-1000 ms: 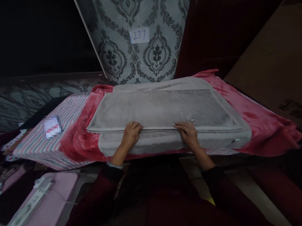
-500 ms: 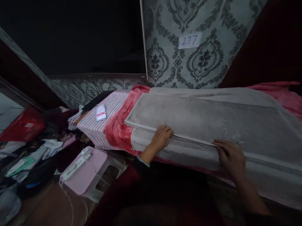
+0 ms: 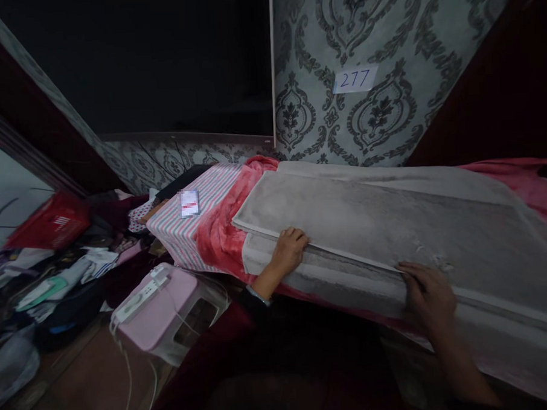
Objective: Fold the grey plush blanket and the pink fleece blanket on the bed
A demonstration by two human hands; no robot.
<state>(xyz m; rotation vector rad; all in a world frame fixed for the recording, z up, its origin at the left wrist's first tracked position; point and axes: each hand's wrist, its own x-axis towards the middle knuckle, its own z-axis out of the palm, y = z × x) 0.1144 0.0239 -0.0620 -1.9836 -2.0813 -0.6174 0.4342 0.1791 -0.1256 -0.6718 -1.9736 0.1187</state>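
Both left hand (image 3: 288, 251) and right hand (image 3: 432, 292) pinch the grey cloth (image 3: 328, 211) by its near edge; it seems soft, best held there.

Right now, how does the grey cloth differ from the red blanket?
The grey cloth lies in flat, folded layers, while the red blanket is bunched and rumpled at the left. The grey cloth is on top; the red blanket sticks out from beneath it. The left hand and right hand are at the grey cloth's near edge, not gripping the red blanket. Both are fabric.
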